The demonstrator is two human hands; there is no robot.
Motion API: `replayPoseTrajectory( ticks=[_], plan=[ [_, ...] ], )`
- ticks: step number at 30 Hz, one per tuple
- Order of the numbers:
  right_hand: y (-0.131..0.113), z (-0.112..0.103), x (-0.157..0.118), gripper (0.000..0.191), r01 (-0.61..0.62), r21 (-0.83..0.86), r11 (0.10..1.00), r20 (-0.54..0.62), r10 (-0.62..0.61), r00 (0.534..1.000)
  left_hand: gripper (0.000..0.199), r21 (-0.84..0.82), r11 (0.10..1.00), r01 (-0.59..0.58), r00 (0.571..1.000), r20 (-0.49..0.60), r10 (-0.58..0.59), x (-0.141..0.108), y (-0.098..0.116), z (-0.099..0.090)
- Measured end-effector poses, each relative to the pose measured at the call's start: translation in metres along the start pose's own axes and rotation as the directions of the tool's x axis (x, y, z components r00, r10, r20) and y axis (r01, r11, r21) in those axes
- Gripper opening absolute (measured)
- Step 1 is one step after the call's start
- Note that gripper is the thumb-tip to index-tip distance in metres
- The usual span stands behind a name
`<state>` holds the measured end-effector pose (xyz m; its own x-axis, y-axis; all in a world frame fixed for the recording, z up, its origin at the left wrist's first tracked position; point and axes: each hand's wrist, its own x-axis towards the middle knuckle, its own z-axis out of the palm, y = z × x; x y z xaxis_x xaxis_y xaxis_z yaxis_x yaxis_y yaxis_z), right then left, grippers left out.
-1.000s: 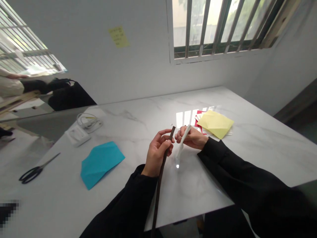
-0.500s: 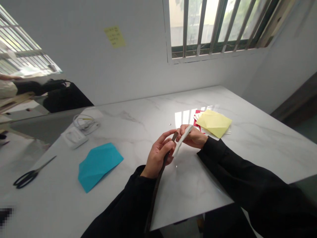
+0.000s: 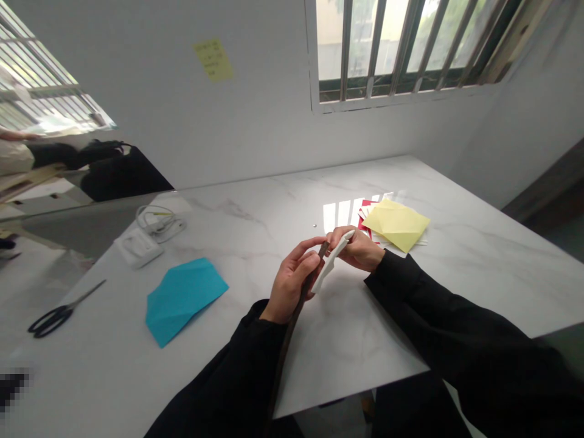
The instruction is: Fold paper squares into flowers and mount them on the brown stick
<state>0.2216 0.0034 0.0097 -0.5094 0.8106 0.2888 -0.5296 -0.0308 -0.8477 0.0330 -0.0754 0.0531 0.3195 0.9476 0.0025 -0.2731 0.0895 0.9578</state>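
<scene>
My left hand (image 3: 288, 285) is closed around a long, narrow dark brown strip (image 3: 292, 334), pinched near its upper end between thumb and fingers. From there the strip runs down past my left sleeve to the table's front edge. My right hand (image 3: 360, 249) is closed, fingertips beside the strip's upper end. A white paper-like strip (image 3: 329, 266) slants down from my right fingers, passing close in front of my left fingertips. It looks like a thin band seen edge-on. Whether the two strips are joined where the fingertips meet is hidden.
On the marbled table (image 3: 255, 340) lie a blue paper envelope (image 3: 185, 298), black-handled scissors (image 3: 64, 313), a white box (image 3: 139, 248) and coiled cable (image 3: 157, 224). Behind my right hand, a yellow envelope (image 3: 399, 225) tops red and white papers. A tiny round object (image 3: 314, 225) lies nearby.
The lower end of the white strip has shifted slightly down and left, and its band looks a little different in shape. Both hands keep their grip; the view has tilted slightly.
</scene>
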Motion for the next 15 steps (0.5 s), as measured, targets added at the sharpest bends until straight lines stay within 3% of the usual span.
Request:
replayPoseTrajectory(
  ticks=[15],
  plan=[
    [-0.002,0.0013,-0.0013,0.036,0.004,-0.022,1.0,-0.027,-0.004,1.0,0.038,-0.016,1.0,-0.022,1.0,0.015,0.023,-0.0011,0.0029,0.0026]
  ],
)
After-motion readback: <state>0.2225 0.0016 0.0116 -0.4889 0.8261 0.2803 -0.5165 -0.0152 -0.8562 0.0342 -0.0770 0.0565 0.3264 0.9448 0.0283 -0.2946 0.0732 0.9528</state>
